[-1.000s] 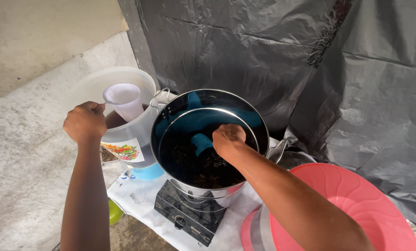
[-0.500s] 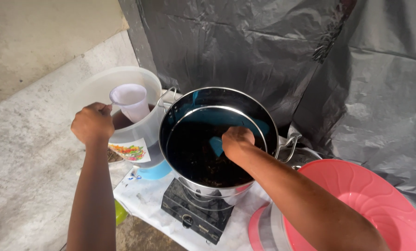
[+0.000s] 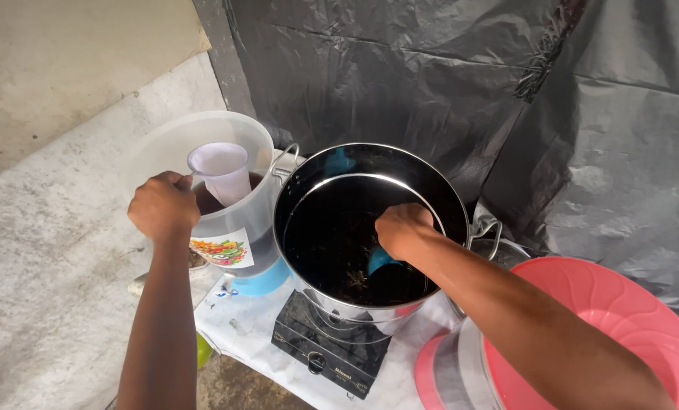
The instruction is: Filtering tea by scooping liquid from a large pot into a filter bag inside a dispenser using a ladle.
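The right hand [image 3: 404,228], closed on a blue scoop [image 3: 379,260], dips inside the big steel pot [image 3: 370,228] of dark liquid, on a black stove [image 3: 328,353]; the left hand [image 3: 163,206] grips a white strainer [image 3: 219,171] over the clear plastic jug [image 3: 210,190], which holds only a little dark liquid; most is left in the pot

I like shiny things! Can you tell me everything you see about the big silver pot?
The big pot looks like polished steel, round and deep, with a bright rim and wire loop handles on two sides. It stands upright on a small black stove. Inside is dark liquid with bits floating in it. The right hand reaches down inside, holding something blue. A clear plastic jug stands close at its left; I cannot tell if they touch.
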